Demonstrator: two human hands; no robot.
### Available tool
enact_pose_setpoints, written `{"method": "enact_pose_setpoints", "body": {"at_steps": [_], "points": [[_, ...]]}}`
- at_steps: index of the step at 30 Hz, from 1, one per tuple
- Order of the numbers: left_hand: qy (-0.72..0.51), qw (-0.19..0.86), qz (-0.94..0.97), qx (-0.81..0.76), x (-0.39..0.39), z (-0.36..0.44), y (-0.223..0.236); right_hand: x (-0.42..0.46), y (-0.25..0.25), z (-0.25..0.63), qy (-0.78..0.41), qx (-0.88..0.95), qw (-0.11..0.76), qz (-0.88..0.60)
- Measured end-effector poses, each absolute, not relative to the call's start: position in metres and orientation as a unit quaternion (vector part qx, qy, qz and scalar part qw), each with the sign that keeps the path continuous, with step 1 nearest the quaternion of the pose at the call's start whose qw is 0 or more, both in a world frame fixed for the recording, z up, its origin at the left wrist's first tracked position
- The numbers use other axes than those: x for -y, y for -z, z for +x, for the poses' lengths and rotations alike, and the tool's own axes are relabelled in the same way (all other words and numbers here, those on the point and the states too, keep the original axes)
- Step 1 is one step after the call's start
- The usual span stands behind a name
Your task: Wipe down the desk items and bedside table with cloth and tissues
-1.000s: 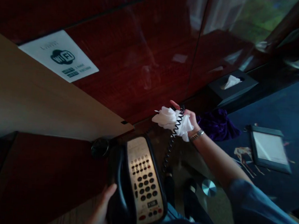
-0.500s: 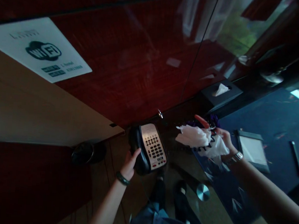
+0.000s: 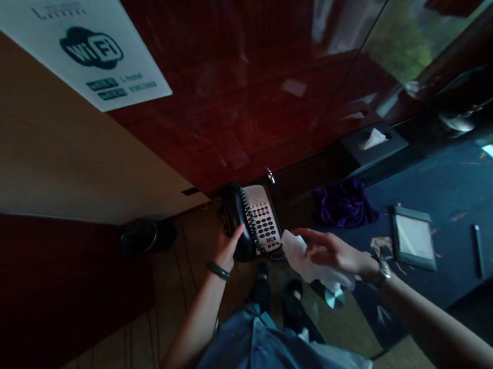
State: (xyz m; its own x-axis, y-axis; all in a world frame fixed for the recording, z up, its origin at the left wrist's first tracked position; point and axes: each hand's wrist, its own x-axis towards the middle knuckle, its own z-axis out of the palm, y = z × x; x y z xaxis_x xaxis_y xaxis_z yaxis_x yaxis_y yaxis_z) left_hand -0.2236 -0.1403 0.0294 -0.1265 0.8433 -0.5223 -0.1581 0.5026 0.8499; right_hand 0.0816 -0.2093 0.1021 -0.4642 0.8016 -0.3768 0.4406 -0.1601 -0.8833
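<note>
My left hand grips the black handset side of a desk telephone, thumb on top and the other fingers out of sight beneath. The phone is held up above the floor, its silver keypad face turned upward. A black coiled cord lies along the handset and over the keypad's edge. My right hand is closed on a crumpled white tissue, which sits close to the phone's lower right corner. Whether the tissue touches the phone I cannot tell.
On the blue desk top are a purple cloth, a notepad holder, a pen and a black tissue box. A black bin stands on the floor at left. A Wi-Fi sign hangs on the wall.
The coiled cord, formerly by my right hand, now lies across the phone. My right hand has moved left toward the phone with the tissue. The purple cloth shows more fully.
</note>
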Motion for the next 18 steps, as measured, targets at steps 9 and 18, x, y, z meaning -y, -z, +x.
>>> {"method": "enact_pose_setpoints", "body": {"at_steps": [9, 18], "points": [[-0.409, 0.616, 0.268, -0.617, 0.123, -0.22, -0.04, 0.235, -0.025, 0.029, -0.61, 0.576, 0.137, -0.526], [-0.397, 0.6, 0.239, -0.652, 0.119, -0.224, -0.019, 0.26, -0.004, -0.006, -0.573, 0.59, 0.101, -0.56]]}}
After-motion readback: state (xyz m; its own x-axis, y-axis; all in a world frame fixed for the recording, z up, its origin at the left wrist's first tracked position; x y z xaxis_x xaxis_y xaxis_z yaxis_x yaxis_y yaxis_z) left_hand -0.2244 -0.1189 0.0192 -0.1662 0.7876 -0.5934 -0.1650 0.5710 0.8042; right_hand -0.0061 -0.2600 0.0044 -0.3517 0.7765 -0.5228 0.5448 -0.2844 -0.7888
